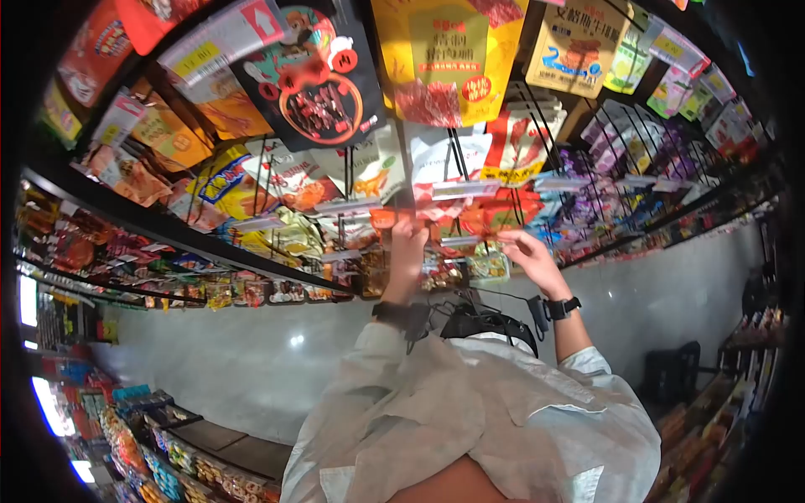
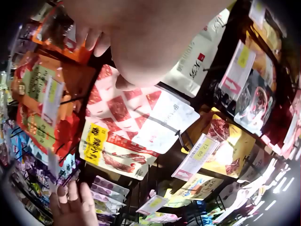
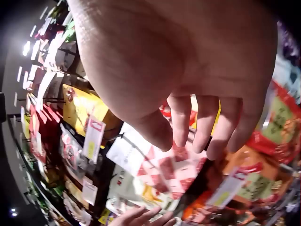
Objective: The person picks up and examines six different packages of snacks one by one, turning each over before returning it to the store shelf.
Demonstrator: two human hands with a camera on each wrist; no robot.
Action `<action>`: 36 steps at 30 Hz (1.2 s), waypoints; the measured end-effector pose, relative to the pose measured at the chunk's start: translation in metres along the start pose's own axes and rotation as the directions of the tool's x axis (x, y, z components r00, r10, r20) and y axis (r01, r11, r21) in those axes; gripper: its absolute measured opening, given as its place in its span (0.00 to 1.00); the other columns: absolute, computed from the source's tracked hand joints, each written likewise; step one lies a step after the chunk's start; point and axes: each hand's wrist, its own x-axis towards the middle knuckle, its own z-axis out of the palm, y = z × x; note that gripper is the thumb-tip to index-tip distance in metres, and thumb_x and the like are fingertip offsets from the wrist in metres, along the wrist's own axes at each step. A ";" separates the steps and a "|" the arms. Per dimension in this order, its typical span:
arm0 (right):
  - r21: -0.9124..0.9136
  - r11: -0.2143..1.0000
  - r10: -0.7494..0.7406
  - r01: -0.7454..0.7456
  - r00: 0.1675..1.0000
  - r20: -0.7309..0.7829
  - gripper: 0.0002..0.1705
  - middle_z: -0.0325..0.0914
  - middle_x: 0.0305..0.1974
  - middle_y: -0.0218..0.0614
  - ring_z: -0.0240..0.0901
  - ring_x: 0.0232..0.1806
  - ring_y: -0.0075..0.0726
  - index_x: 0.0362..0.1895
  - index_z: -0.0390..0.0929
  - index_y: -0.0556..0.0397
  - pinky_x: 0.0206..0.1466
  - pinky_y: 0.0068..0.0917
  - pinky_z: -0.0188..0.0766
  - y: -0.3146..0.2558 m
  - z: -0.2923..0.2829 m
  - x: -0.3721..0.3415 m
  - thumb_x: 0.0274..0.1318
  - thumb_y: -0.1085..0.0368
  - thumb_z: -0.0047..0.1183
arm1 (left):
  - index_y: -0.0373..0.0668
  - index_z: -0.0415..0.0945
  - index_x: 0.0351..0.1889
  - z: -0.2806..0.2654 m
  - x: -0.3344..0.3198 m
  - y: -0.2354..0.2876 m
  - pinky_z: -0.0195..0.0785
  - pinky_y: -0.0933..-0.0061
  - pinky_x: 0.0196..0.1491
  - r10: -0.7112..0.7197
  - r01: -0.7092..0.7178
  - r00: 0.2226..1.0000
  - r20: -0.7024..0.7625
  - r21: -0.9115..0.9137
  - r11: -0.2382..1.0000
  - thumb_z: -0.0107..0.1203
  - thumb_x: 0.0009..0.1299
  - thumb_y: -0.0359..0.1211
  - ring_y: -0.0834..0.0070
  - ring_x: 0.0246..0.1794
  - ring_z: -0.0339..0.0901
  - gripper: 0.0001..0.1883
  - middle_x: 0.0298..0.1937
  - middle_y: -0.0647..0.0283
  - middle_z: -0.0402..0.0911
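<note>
Both bare hands are raised before hanging snack pouches. The left hand (image 1: pixel 408 251), slightly blurred in the head view, is near an orange pouch (image 1: pixel 388 219). In the left wrist view the left hand (image 2: pixel 146 42) covers part of a red-and-white checkered pouch (image 2: pixel 120 106); whether it touches is unclear. The right hand (image 1: pixel 535 260) is by the red pouches (image 1: pixel 503 210), fingers loosely bent. In the right wrist view the right hand (image 3: pixel 183 61) hangs over the checkered pouch (image 3: pixel 169 169), with nothing seen between thumb and fingers. The left hand (image 3: pixel 146 217) shows at the bottom edge.
Above the hands hang a yellow pouch (image 1: pixel 449 63), a black pouch (image 1: pixel 314 92) and a tan pouch (image 1: pixel 579 46). Price tags (image 2: pixel 195 157) stick out on metal hooks among the packs. A dark shelf rail (image 1: pixel 176 239) crosses the left side. Grey floor (image 1: pixel 251 352) lies below.
</note>
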 end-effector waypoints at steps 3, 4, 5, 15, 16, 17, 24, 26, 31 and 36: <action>0.002 0.981 0.191 -0.193 0.973 -0.132 0.16 0.81 0.49 0.27 0.75 0.51 0.21 0.58 0.77 0.54 0.56 0.24 0.72 0.052 -0.020 -0.073 0.68 0.66 0.55 | 0.41 0.66 0.67 -0.042 -0.046 -0.074 0.64 0.71 0.63 -0.117 0.126 0.977 0.178 -0.042 0.991 0.58 0.73 0.36 0.70 0.62 0.73 0.26 0.65 0.56 0.72; -0.065 0.962 0.250 -0.266 0.950 -0.184 0.15 0.81 0.47 0.26 0.75 0.48 0.20 0.56 0.78 0.54 0.52 0.22 0.72 0.074 -0.030 -0.100 0.68 0.66 0.55 | 0.42 0.67 0.65 -0.057 -0.066 -0.089 0.64 0.70 0.64 -0.203 0.254 0.948 0.246 -0.195 0.947 0.57 0.74 0.37 0.70 0.62 0.73 0.23 0.64 0.57 0.73; -0.126 0.932 0.303 -0.339 0.923 -0.237 0.15 0.81 0.44 0.25 0.75 0.45 0.19 0.55 0.79 0.53 0.49 0.21 0.72 0.101 -0.041 -0.129 0.67 0.65 0.55 | 0.43 0.69 0.63 -0.072 -0.088 -0.102 0.64 0.69 0.64 -0.276 0.380 0.906 0.320 -0.330 0.864 0.55 0.75 0.37 0.69 0.62 0.73 0.21 0.63 0.58 0.74; -0.701 0.369 0.716 -0.610 0.668 -0.203 0.21 0.82 0.44 0.55 0.78 0.39 0.66 0.40 0.83 0.53 0.42 0.54 0.74 0.341 -0.063 -0.427 0.59 0.50 0.48 | 0.40 0.66 0.42 -0.177 -0.195 -0.290 0.79 0.71 0.31 -0.997 0.445 0.004 -0.082 -0.892 0.075 0.53 0.70 0.38 0.70 0.27 0.77 0.12 0.34 0.63 0.73; -0.793 0.370 0.706 -0.485 0.701 -0.099 0.22 0.81 0.45 0.58 0.76 0.40 0.70 0.41 0.83 0.53 0.44 0.56 0.73 0.342 -0.061 -0.437 0.59 0.48 0.47 | 0.40 0.66 0.43 -0.179 -0.199 -0.290 0.79 0.72 0.31 -0.988 0.469 0.012 -0.152 -0.872 0.140 0.53 0.70 0.38 0.70 0.29 0.77 0.13 0.36 0.63 0.73; -0.734 0.363 0.714 -0.573 0.678 -0.177 0.21 0.82 0.44 0.54 0.78 0.40 0.61 0.41 0.83 0.53 0.44 0.52 0.74 0.346 -0.063 -0.440 0.59 0.50 0.48 | 0.40 0.66 0.44 -0.179 -0.202 -0.291 0.78 0.72 0.32 -0.975 0.490 0.024 -0.221 -0.847 0.204 0.53 0.70 0.38 0.69 0.31 0.78 0.13 0.37 0.62 0.73; 0.500 0.533 0.837 -0.683 0.339 -0.429 0.13 0.81 0.34 0.30 0.78 0.34 0.26 0.47 0.81 0.47 0.35 0.26 0.73 0.305 -0.108 -0.396 0.59 0.60 0.56 | 0.41 0.63 0.52 -0.139 -0.198 -0.264 0.77 0.72 0.30 -0.892 0.602 0.214 -0.398 -0.665 0.441 0.50 0.69 0.37 0.67 0.35 0.78 0.17 0.43 0.57 0.72; 0.497 0.580 0.808 -0.645 0.377 -0.453 0.15 0.81 0.35 0.30 0.78 0.33 0.27 0.48 0.80 0.48 0.34 0.25 0.73 0.307 -0.134 -0.382 0.58 0.60 0.57 | 0.39 0.62 0.52 -0.116 -0.190 -0.271 0.77 0.72 0.31 -0.855 0.609 0.308 -0.416 -0.605 0.514 0.50 0.70 0.38 0.68 0.33 0.78 0.18 0.41 0.57 0.73; 0.556 0.600 0.800 -0.575 0.449 -0.399 0.12 0.81 0.37 0.32 0.77 0.34 0.28 0.48 0.78 0.49 0.35 0.25 0.74 0.325 -0.176 -0.389 0.60 0.64 0.57 | 0.41 0.71 0.49 -0.044 -0.183 -0.272 0.74 0.64 0.28 -0.761 0.595 0.433 -0.483 -0.481 0.644 0.53 0.67 0.35 0.63 0.33 0.79 0.14 0.40 0.54 0.77; 0.467 0.576 0.817 -0.671 0.472 -0.329 0.15 0.83 0.34 0.37 0.79 0.31 0.30 0.50 0.82 0.52 0.31 0.27 0.75 0.385 -0.176 -0.444 0.59 0.65 0.58 | 0.42 0.70 0.50 0.018 -0.206 -0.240 0.75 0.66 0.28 -0.725 0.595 0.411 -0.553 -0.440 0.673 0.54 0.68 0.35 0.64 0.32 0.80 0.15 0.35 0.54 0.79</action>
